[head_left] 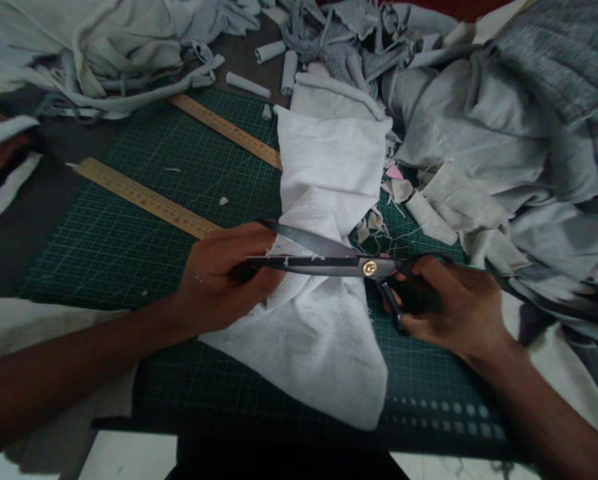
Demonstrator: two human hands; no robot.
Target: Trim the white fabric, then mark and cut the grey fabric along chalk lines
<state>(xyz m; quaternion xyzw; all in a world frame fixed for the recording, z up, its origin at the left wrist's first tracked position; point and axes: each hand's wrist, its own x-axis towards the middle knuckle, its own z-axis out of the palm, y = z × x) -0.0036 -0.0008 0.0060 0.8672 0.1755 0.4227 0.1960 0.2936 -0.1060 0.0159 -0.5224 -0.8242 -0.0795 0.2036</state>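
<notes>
My right hand (459, 303) grips the black handles of a pair of scissors (323, 267), fingers through the loops. The blades point left and stand partly apart, crossing a piece of white fabric (333, 157). Small frayed bits cling to the lower blade. On the left, my left hand (229, 273) pinches the fabric's left edge between thumb and fingers, close to the blade tips. Below the blades the fabric spreads in folds over a green cutting mat (109, 247); its upper part lies flatter, over another pale rolled-edge piece (313, 100).
Two wooden rulers (149, 199) lie slantwise on the mat, left of the fabric. Grey fabric heaps (479, 127) crowd the right side, with pale scraps (433, 217) and loose threads beside the mat. More cloth (123, 47) is piled at the back left, near small fabric rolls (289, 70).
</notes>
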